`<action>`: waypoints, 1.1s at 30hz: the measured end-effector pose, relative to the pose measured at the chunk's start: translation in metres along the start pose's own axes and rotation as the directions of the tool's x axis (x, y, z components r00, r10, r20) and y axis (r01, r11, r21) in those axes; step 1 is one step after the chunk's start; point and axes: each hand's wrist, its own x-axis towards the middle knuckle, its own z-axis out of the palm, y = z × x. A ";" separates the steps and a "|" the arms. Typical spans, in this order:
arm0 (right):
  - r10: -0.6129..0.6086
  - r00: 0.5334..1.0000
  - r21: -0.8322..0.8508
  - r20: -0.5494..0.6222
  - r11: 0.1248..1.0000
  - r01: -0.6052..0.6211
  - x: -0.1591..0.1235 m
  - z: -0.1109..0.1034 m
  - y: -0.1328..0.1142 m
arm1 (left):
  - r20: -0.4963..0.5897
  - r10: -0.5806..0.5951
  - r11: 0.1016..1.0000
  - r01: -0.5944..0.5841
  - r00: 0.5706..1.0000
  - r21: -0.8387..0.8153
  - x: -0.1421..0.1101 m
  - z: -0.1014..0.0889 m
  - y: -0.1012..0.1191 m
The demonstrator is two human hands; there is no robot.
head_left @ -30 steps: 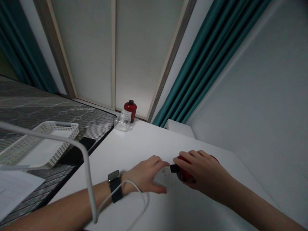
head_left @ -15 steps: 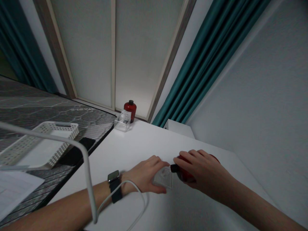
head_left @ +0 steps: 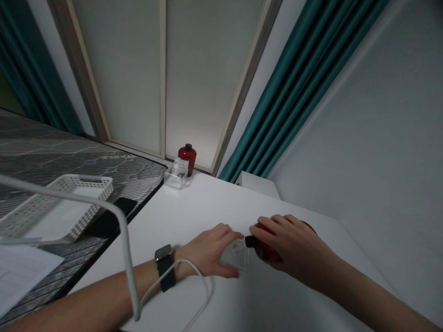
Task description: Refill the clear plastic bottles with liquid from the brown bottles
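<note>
So the glossy dark red rounded bottle [head_left: 267,252] was tipped over sideways, mostly covered up, black cap [head_left: 251,241] on and pointing at the small clear plastic square-cornered box [head_left: 236,256]. That box sat low over the white tabletop [head_left: 166,221], cap right at its edge; couldn't tell if they touched.

Tabletop [head_left: 211,203] lies open toward the far bottle [head_left: 188,156], but a white cable [head_left: 126,246] crosses before the left forearm [head_left: 104,293].

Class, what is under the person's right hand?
Under the right hand is a red bottle, its black cap pointing toward the left hand. The hand hides most of its body; any label there cannot be seen.
</note>
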 end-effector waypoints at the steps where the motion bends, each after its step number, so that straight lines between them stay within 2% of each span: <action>1: 0.001 1.000 -0.001 0.000 1.000 -0.001 0.000 0.000 0.000 | -0.002 0.002 1.000 -0.002 1.000 0.000 0.000 0.000 0.000; 33: -0.006 1.000 -0.008 -0.001 1.000 0.006 0.003 -0.002 0.000 | -0.014 0.007 0.999 -0.008 1.000 -0.032 0.000 0.000 -0.001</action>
